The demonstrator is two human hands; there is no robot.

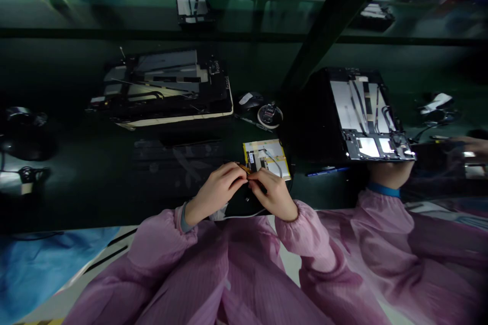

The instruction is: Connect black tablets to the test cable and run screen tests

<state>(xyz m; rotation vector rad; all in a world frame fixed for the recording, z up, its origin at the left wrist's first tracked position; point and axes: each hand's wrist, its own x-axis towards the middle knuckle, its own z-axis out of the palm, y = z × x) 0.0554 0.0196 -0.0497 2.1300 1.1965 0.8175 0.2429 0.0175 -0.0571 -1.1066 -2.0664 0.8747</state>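
My left hand (221, 186) and my right hand (273, 190) meet over the near part of the dark bench, fingertips pinched close together. Between them shows a small orange-brown strip (244, 167), likely a flex cable, held by the left fingers; the right fingertips pinch at its near end. Just beyond the fingers lies a flat battery pack (284, 155), silver-white with yellow edges, with a dark cable across it. My right hand overlaps its near edge. The fingers hide much of the strip.
Stacked tablet-like device bodies (168, 86) lie at the back left; another stack (353, 111) stands right. A round dish (279, 121) with a small part, a blue pen (328, 171) and a black mouse (250, 100) lie nearby. A co-worker's hand (391, 175) is beside the right stack.
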